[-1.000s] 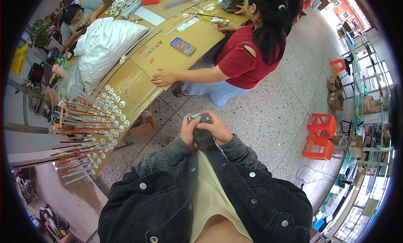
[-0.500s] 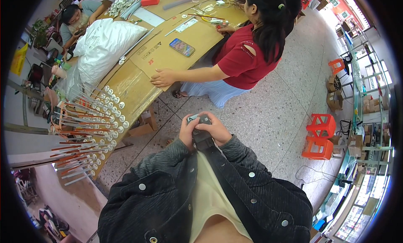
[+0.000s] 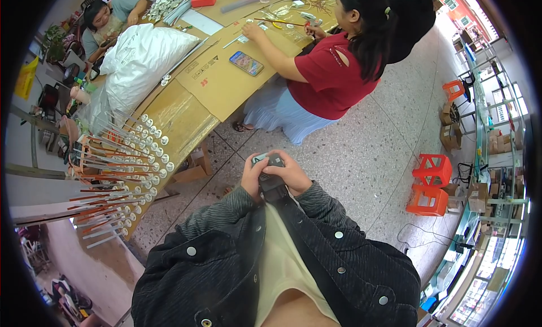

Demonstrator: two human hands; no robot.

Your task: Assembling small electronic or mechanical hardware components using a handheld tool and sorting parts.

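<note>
In front of my body, my left hand and my right hand are both closed around a small black box-like device. My thumbs lie on its upper face, and my fingers wrap its sides. A pale light-blue patch shows at its top by my left fingers. What exactly the device is, I cannot make out. Past my hands stands the cardboard-covered table. Its near left end carries rows of thin white and reddish-brown rods with round white ends.
A co-worker in a red top works at the table beside a phone. Another person sits at the far left behind a big white sack. Red stools stand on the right near shelves. An opened carton sits under the table.
The red-topped co-worker's left hand has left the near cardboard edge and reached to the rods farther up the table. The seated person's head has lifted. My hands have stayed put.
</note>
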